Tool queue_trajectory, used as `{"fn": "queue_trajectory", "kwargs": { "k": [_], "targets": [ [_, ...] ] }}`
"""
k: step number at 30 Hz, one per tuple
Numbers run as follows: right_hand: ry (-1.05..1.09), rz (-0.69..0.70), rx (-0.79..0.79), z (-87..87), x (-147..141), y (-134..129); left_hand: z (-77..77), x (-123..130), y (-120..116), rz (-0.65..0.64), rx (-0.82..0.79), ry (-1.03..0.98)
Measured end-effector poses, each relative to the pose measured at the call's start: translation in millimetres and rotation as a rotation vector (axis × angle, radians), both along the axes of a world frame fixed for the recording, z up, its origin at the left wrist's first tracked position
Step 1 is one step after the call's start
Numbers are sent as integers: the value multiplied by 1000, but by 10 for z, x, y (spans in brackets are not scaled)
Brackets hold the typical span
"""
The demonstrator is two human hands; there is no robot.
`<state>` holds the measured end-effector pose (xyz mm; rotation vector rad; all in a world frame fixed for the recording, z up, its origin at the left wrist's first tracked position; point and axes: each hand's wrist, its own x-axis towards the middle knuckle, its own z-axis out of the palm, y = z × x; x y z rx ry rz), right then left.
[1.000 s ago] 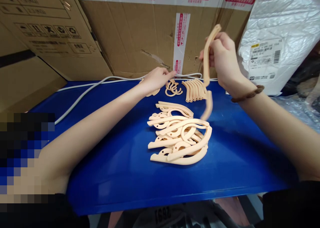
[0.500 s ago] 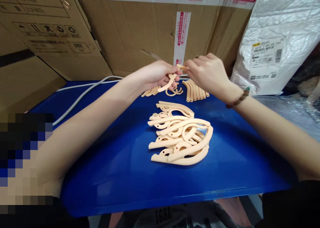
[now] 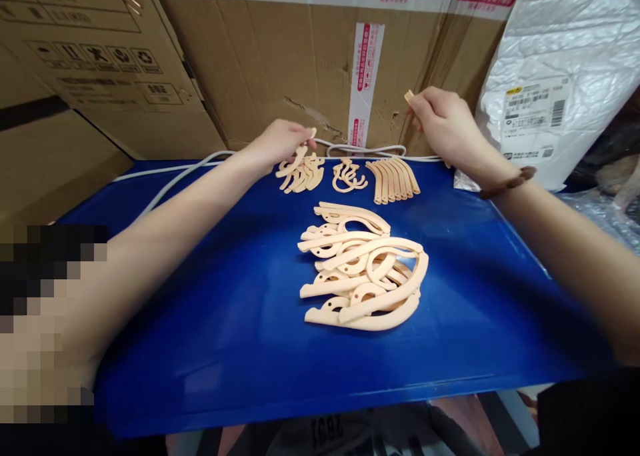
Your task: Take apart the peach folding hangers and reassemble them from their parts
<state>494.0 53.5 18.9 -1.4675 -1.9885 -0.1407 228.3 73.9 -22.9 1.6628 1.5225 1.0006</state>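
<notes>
My left hand (image 3: 283, 143) is closed on a curved beige hanger arm (image 3: 293, 163), above a loose heap of similar curved arms (image 3: 310, 176) at the back of the blue table (image 3: 240, 349). A small beige tip also pokes out by its thumb. Up at the right, in front of the cardboard, my right hand (image 3: 447, 119) pinches a beige piece (image 3: 409, 97); only its end shows, the rest hidden by the fingers. Between the hands lie several beige hooks (image 3: 349, 176) and a neat row of curved hanger arms (image 3: 393, 180). Nearer me is a pile of joined folding hangers (image 3: 365, 269).
Large cardboard boxes (image 3: 260, 69) stand behind and to the left of the table. A white cable (image 3: 180, 179) runs along its back edge. At the right a silvery mailing bag (image 3: 530, 43) leans beside clear plastic wrap (image 3: 620, 223).
My hands have drawn apart: the left went left over the loose heap, the right went right and up. Each still has a beige piece. The hanger pile is unchanged.
</notes>
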Motion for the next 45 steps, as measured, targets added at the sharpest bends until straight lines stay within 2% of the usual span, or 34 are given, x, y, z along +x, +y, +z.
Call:
{"fn": "queue_trajectory", "kwargs": {
  "k": [3,6,9,13,17,19,20,24,27,31,35,40,45],
  "targets": [
    [-165,-81,37,-15,159,5,-164,-199,111,35,-75,10],
    [-348,-82,54,-150,328,-87,-323,-284,201,51,-106,24],
    [-493,-23,65,-325,505,-225,-442,-326,285,50,26,202],
    [-612,52,-39,-496,673,-347,-514,-353,320,29,207,422],
    [-566,93,-99,-615,757,-302,-463,-261,185,62,325,503],
    [-532,123,-114,-666,786,-241,-405,-141,70,18,416,539],
    [-517,141,-123,-689,798,-211,-375,-63,9,-47,454,566],
    [-496,175,-143,-742,823,-129,-286,324,-197,-444,544,660],
    [-495,176,-153,-740,812,-137,-257,595,-275,-582,509,724],
    [-506,193,-197,-719,798,-222,-237,775,-274,-618,495,790],
    [-480,221,-213,-714,809,-290,-241,775,-230,-612,493,805],
    [-540,174,-206,-732,807,-266,-247,780,-262,-629,470,822],
    [-576,236,-191,-758,764,-256,-224,818,-324,-608,442,854]
  ]
}}
